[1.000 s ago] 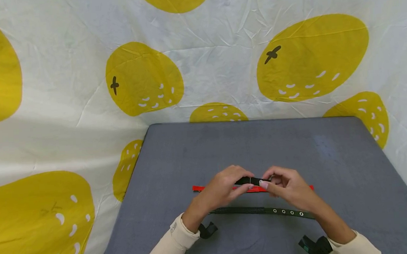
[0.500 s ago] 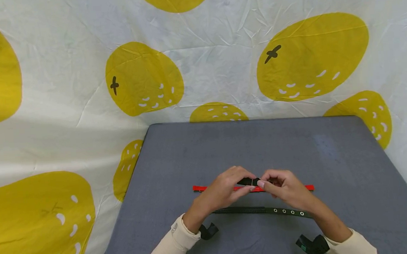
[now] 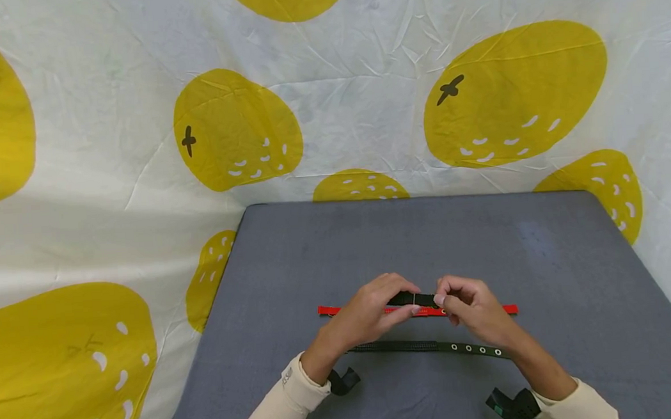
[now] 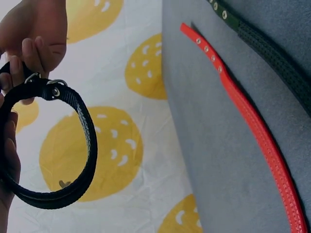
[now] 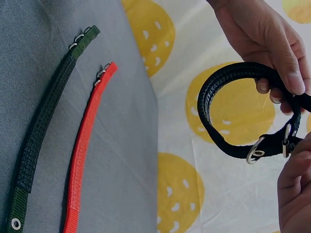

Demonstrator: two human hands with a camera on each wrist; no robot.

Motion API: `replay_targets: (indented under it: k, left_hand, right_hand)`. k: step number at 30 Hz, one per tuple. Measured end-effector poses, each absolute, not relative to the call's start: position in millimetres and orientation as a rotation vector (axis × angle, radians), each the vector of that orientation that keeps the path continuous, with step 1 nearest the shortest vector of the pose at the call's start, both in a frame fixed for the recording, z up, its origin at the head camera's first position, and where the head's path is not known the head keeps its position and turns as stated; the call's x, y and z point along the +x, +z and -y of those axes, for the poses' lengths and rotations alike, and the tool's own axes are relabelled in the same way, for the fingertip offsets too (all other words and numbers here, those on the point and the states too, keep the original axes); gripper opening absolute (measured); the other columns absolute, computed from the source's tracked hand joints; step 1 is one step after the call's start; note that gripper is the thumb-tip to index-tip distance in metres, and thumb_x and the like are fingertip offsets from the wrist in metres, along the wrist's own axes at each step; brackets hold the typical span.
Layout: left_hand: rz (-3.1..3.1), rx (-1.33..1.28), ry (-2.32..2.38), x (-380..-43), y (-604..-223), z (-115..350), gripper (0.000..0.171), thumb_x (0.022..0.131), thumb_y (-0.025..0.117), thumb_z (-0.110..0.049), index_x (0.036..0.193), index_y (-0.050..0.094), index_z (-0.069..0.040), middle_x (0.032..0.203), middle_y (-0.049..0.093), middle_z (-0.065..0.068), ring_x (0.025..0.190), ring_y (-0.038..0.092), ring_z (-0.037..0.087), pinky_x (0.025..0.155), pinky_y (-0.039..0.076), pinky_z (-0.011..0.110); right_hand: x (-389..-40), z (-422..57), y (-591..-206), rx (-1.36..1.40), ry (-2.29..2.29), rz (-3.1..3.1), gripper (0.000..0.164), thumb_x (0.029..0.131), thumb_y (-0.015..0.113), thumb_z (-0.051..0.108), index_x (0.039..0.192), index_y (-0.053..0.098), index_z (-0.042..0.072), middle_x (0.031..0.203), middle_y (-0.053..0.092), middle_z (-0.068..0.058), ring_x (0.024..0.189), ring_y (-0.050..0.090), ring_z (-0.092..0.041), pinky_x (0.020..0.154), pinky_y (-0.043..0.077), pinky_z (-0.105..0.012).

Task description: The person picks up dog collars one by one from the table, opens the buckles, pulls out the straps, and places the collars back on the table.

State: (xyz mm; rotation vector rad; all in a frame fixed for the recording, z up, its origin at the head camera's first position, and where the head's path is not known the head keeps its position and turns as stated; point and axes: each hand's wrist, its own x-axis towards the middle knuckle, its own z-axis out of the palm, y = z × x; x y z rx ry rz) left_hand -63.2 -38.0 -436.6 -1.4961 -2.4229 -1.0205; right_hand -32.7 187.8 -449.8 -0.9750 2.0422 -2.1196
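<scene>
Held up over the table, a black dog collar (image 4: 90,160) is bent round into a loop, with a metal buckle and D-ring (image 5: 254,151) on its near part. My left hand (image 3: 370,307) pinches the collar between thumb and fingers, as the right wrist view shows plainly. Close to the buckle, my right hand (image 3: 471,307) grips the strap's end with thumb and curled fingers. A red collar (image 3: 428,311) with eyelets lies flat just beyond and below the hands. Nearer to me lies a dark green collar (image 3: 398,346), its eyelets toward the right.
The grey padded table (image 3: 291,244) carries both loose collars. A white cloth (image 3: 359,125) printed with yellow fruit hangs behind and at the sides. Black straps (image 3: 515,405) stick out from both wrists.
My right hand first shifts slightly left toward the left hand, then back right, drawing on the black collar's strap. The left hand stays nearly still; the red and green collars have not moved.
</scene>
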Motion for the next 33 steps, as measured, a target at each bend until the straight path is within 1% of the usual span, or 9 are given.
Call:
replay_targets:
  k: [5, 9, 14, 18, 23, 28, 33]
  left_hand:
    - [2.392, -1.505, -1.024, -63.3, -437.0, 37.8, 0.025, 0.091, 0.065, -0.022, 0.113, 0.059, -0.01, 0.104, 0.059, -0.004, 0.098, 0.052, 0.002, 0.087, 0.041, 0.011]
    - [2.373, -1.49, -1.043, -62.9, -436.6, 38.0, 0.026, 0.089, 0.067, -0.022, 0.111, 0.061, -0.01, 0.102, 0.06, -0.004, 0.095, 0.052, 0.002, 0.085, 0.041, 0.01]
    - [2.353, -1.474, -1.045, -62.2, -435.2, 37.8, 0.026, 0.087, 0.07, -0.021, 0.109, 0.061, -0.01, 0.101, 0.06, -0.004, 0.094, 0.052, 0.001, 0.084, 0.042, 0.009]
    - [2.338, -1.47, -1.058, -62.1, -434.7, 37.7, 0.025, 0.087, 0.07, -0.02, 0.108, 0.062, -0.01, 0.101, 0.061, -0.004, 0.094, 0.053, 0.001, 0.085, 0.042, 0.01]
    - [2.34, -1.458, -1.092, -62.3, -435.7, 38.7, 0.024, 0.087, 0.07, -0.02, 0.108, 0.062, -0.011, 0.101, 0.061, -0.004, 0.094, 0.053, 0.001, 0.085, 0.042, 0.01]
    - [2.353, -1.448, -1.133, -61.6, -436.2, 39.8, 0.024, 0.088, 0.069, -0.021, 0.108, 0.062, -0.012, 0.102, 0.061, -0.005, 0.095, 0.053, 0.0, 0.086, 0.042, 0.011]
    - [2.37, -1.437, -1.177, -60.8, -435.7, 41.0, 0.023, 0.088, 0.069, -0.021, 0.109, 0.062, -0.013, 0.102, 0.061, -0.005, 0.094, 0.053, -0.001, 0.084, 0.043, 0.01]
  right_hand:
    - [-32.4, -184.1, -453.1, -0.919, -2.081, -2.17, 0.029, 0.089, 0.053, -0.012, 0.077, 0.058, 0.014, 0.062, 0.037, 0.002, 0.048, 0.029, -0.011, 0.044, 0.029, -0.029]
    - [-31.6, -182.5, -454.1, -0.891, -2.077, -2.225, 0.028, 0.088, 0.057, -0.011, 0.076, 0.062, 0.014, 0.063, 0.043, 0.001, 0.05, 0.029, -0.012, 0.044, 0.029, -0.029]
    - [-29.6, -179.9, -450.9, -0.775, -2.027, -2.299, 0.025, 0.089, 0.059, -0.006, 0.074, 0.062, 0.014, 0.062, 0.045, 0.001, 0.05, 0.032, -0.01, 0.044, 0.03, -0.027]
    - [-29.3, -178.0, -451.0, -0.751, -2.037, -2.32, 0.025, 0.088, 0.058, -0.008, 0.071, 0.06, 0.011, 0.063, 0.046, -0.001, 0.049, 0.034, -0.011, 0.044, 0.031, -0.028]
    - [-29.6, -177.2, -452.9, -0.76, -2.071, -2.319, 0.029, 0.087, 0.057, -0.012, 0.069, 0.056, 0.011, 0.063, 0.046, -0.001, 0.05, 0.034, -0.012, 0.044, 0.031, -0.028]
    - [-29.3, -176.7, -455.0, -0.774, -2.085, -2.327, 0.028, 0.086, 0.056, -0.014, 0.068, 0.054, 0.009, 0.062, 0.042, -0.001, 0.049, 0.032, -0.013, 0.044, 0.03, -0.029]
    - [-28.9, -175.4, -455.7, -0.791, -2.11, -2.325, 0.031, 0.085, 0.056, -0.015, 0.068, 0.053, 0.011, 0.061, 0.037, -0.001, 0.049, 0.031, -0.014, 0.044, 0.028, -0.029]
